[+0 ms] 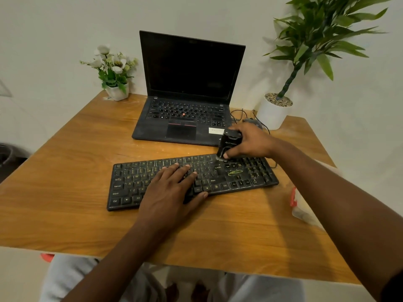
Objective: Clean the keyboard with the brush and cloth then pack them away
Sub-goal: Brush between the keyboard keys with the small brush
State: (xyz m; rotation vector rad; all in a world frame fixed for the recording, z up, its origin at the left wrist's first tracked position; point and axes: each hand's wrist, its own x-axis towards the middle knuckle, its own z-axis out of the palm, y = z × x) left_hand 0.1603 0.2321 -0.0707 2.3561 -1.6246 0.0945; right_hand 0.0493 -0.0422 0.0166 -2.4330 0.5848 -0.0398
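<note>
Left hand [172, 188] flat on keyboard [250, 177], fingers [185, 168] straight; right hand [250, 140] fingers gripping brush [229, 144] at far keys; white pot [272, 116] holding pebbles [279, 100], plant [322, 29].

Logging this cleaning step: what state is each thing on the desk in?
keyboard: flat on the table, dusty.
brush: upright, bristles on the keyboard's far row.
right hand: grips the brush.
left hand: fingers straight, resting on the keys.
laptop: lid open, screen dark.
bag: lying at the table's right edge.
</note>
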